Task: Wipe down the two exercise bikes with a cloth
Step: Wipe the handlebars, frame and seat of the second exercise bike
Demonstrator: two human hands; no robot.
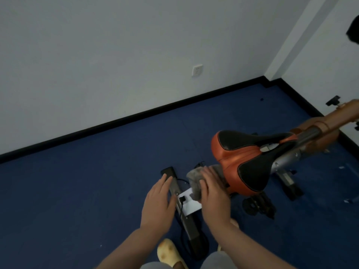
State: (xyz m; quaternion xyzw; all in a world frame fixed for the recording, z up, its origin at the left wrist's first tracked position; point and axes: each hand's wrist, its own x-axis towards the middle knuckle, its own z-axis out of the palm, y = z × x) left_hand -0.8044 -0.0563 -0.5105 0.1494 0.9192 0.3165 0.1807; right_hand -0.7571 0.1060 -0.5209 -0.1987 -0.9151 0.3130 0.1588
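While the grey cloth [195,184] is held in the curled fingers of the right hand [214,199] just behind the orange-and-black saddle [244,162], firm overlapping strokes are advised; the left hand [158,204] hovers flat-fingered, holding nothing, above the rear floor bar [186,220].

Both forearms reach forward. Left hand [158,199] flat, fingers straight. Right hand [212,197] fingers curled, gripping.

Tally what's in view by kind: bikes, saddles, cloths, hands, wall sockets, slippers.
Exercise bike: 1
Saddle: 1
Grey cloth: 1
Hands: 2, left hand and right hand
Wall socket: 1
Yellow slipper: 1
Total: 7
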